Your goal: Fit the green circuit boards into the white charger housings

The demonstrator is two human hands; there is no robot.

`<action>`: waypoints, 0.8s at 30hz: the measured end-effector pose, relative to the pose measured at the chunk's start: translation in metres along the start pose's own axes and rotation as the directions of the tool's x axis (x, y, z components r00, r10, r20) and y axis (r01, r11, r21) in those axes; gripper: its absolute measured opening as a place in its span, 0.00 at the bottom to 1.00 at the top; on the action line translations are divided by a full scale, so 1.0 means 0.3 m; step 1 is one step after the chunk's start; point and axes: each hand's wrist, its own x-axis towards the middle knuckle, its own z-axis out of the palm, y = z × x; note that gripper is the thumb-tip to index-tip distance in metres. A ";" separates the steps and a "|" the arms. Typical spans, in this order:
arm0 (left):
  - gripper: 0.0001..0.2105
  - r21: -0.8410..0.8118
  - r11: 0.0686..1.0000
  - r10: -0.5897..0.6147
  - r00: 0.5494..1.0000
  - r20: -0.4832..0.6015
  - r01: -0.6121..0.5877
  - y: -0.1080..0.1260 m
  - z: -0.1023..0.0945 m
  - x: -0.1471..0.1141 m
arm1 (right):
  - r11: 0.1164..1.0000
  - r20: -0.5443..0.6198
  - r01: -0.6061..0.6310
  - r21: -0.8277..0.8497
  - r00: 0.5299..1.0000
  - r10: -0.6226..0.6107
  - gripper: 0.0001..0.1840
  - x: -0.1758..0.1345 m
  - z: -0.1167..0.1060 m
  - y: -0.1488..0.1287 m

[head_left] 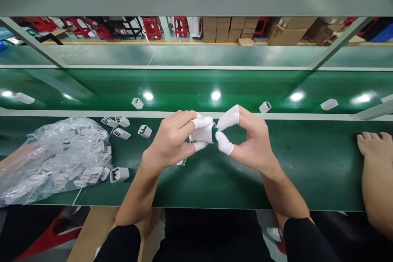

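My left hand [168,141] holds a white plastic charger housing [202,134] between thumb and fingers, its open end turned to the right. At that end my right hand [253,141] pinches a small green circuit board [214,134] with thumb and forefinger. The board's edge shows at the opening; how much of it lies inside is hidden. White finger cots cover the fingertips in use on both hands. Just below my left hand, another small green and white part [183,162] lies on the green bench [221,184], partly hidden.
A clear bag of white plastic parts [70,151] lies at left, a co-worker's forearm [18,155] against it. Several housings [119,175] stand nearby. More, including one housing [265,107], sit on the belt [184,86] beyond the rail. Another person's hand [376,143] rests at right.
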 end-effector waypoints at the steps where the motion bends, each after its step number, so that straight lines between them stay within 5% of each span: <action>1: 0.15 -0.013 1.000 -0.003 1.000 0.007 0.003 -0.002 -0.004 0.002 | 1.000 -0.011 0.003 0.023 1.000 -0.002 0.11 0.000 -0.003 0.001; 9: 0.22 -0.241 0.971 -0.005 1.000 -0.021 0.000 -0.009 -0.010 0.022 | 0.974 0.010 0.128 0.190 0.991 -0.132 0.12 -0.002 -0.016 0.028; 14: 0.22 -0.328 0.945 -0.020 1.000 -0.005 0.017 0.001 -0.005 0.031 | 0.952 0.064 0.136 0.276 0.985 -0.160 0.27 -0.007 -0.022 0.048; 24: 0.27 -0.399 0.917 -0.036 0.998 -0.046 0.015 -0.028 0.002 0.013 | 0.913 -0.158 0.308 0.266 0.949 -0.274 0.47 -0.026 -0.028 0.051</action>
